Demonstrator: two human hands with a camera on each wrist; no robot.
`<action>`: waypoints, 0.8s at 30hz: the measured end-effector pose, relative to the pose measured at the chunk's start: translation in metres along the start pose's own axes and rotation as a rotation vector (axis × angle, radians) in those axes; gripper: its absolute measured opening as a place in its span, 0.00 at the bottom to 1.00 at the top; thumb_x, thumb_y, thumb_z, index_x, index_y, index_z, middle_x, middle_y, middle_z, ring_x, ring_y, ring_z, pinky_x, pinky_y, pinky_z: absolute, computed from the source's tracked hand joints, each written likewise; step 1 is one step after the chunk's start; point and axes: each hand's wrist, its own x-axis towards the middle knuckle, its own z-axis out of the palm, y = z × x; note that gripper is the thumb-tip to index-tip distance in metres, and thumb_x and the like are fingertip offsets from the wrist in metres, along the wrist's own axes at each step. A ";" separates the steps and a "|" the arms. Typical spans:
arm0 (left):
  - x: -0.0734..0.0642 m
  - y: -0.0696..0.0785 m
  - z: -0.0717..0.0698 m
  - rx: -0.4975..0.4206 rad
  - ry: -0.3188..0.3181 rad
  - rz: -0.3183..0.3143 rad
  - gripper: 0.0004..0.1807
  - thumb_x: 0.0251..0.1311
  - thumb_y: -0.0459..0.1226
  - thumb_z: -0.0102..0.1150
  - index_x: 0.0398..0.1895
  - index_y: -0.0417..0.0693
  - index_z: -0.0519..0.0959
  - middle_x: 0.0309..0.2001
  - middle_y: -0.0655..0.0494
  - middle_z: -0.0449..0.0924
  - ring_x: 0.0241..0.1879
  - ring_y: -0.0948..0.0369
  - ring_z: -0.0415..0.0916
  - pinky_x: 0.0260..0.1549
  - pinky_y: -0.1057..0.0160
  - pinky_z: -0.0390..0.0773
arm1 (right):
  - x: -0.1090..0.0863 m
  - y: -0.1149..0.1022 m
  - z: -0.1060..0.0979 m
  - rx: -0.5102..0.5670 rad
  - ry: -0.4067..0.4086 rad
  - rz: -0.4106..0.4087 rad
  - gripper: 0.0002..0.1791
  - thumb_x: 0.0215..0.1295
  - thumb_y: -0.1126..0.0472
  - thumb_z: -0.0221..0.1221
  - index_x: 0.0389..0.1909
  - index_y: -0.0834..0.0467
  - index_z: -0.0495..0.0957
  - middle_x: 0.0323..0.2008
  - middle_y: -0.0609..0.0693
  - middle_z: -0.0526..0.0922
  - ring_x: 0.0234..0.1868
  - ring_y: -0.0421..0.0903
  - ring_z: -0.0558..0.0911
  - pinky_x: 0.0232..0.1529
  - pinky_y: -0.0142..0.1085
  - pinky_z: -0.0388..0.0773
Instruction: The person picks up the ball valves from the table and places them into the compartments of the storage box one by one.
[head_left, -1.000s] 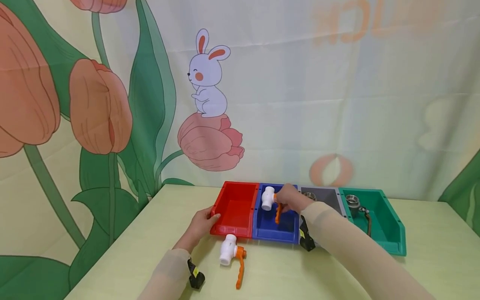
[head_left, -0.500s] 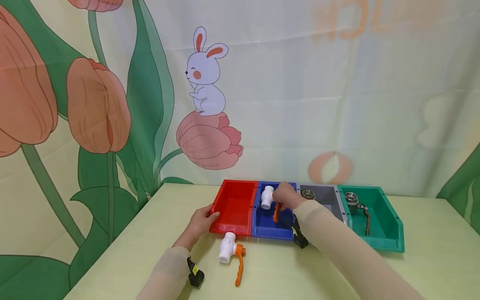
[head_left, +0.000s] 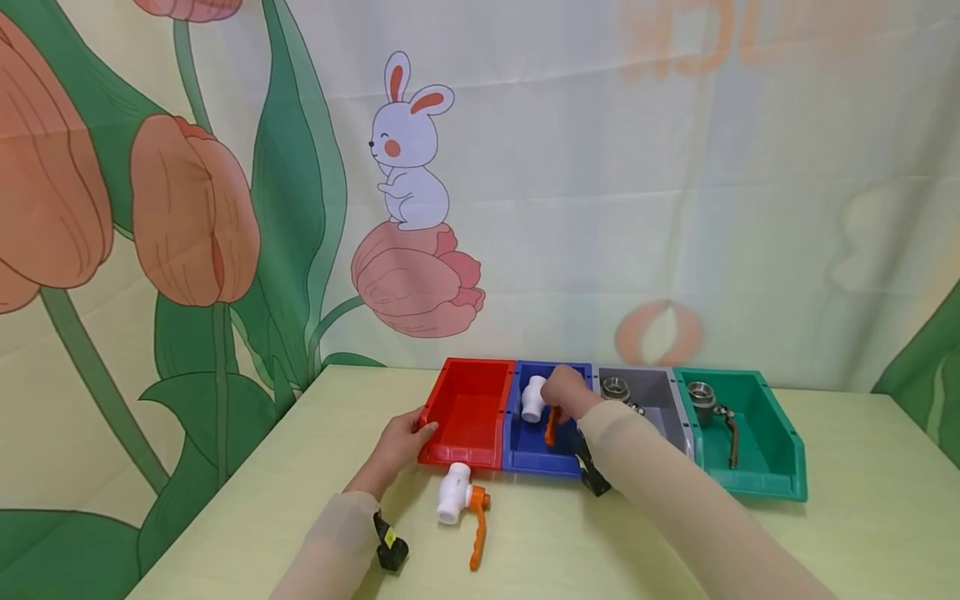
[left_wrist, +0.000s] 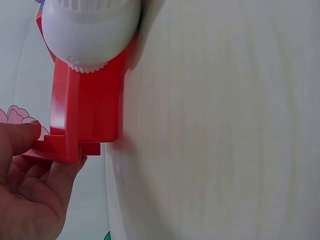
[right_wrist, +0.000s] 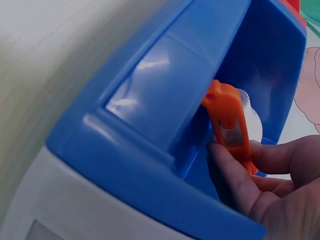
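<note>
In the head view my left hand [head_left: 400, 442] grips the left wall of the red bin [head_left: 468, 417]; the left wrist view has the thumb on one side of that wall and fingers on the other. My right hand [head_left: 568, 392] is inside the blue bin [head_left: 543, 460], pinching a white plastic ball valve [head_left: 533, 400] by its orange handle [right_wrist: 232, 120]. Part of that valve is hidden behind the fingers. A second white ball valve [head_left: 453, 495] with an orange lever lies on the table in front of the red bin, and looms large at the top of the left wrist view.
Right of the blue bin, a grey bin [head_left: 660, 396] holds a metal valve [head_left: 617, 388], partly hidden by my right sleeve. Beyond it a green bin [head_left: 772, 450] contains another metal valve [head_left: 701, 402] with a brownish lever. A printed curtain [head_left: 555, 208] hangs behind the table.
My right hand has lowered slightly in the blue bin with the ball valve, and my right forearm has shifted left. The left hand keeps its grip on the red bin.
</note>
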 end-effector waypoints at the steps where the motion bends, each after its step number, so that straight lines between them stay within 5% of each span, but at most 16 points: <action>1: 0.000 0.000 0.000 0.000 -0.001 0.000 0.26 0.76 0.35 0.52 0.73 0.36 0.68 0.67 0.35 0.76 0.60 0.44 0.77 0.62 0.49 0.82 | 0.001 0.000 0.001 -0.017 -0.001 0.000 0.11 0.67 0.72 0.53 0.23 0.65 0.73 0.28 0.57 0.78 0.36 0.59 0.90 0.33 0.42 0.91; 11: 0.002 -0.002 0.002 -0.002 0.000 0.000 0.26 0.76 0.35 0.52 0.73 0.36 0.68 0.66 0.36 0.76 0.59 0.45 0.77 0.61 0.51 0.83 | -0.007 0.000 0.006 -0.027 0.002 0.000 0.09 0.68 0.70 0.54 0.26 0.66 0.75 0.31 0.59 0.79 0.32 0.56 0.88 0.34 0.43 0.91; 20: 0.001 -0.004 0.001 -0.003 -0.003 -0.001 0.26 0.76 0.35 0.52 0.74 0.37 0.68 0.67 0.37 0.76 0.60 0.45 0.77 0.61 0.50 0.83 | -0.012 -0.001 0.011 -0.017 0.003 0.010 0.08 0.70 0.70 0.54 0.37 0.71 0.80 0.42 0.65 0.84 0.40 0.59 0.89 0.39 0.45 0.91; 24: 0.002 -0.005 0.001 -0.002 -0.005 -0.001 0.26 0.76 0.36 0.52 0.74 0.37 0.68 0.67 0.37 0.76 0.60 0.45 0.77 0.62 0.50 0.82 | -0.007 -0.002 0.010 -0.050 -0.019 0.023 0.07 0.70 0.71 0.54 0.34 0.70 0.78 0.43 0.65 0.84 0.42 0.59 0.89 0.40 0.44 0.91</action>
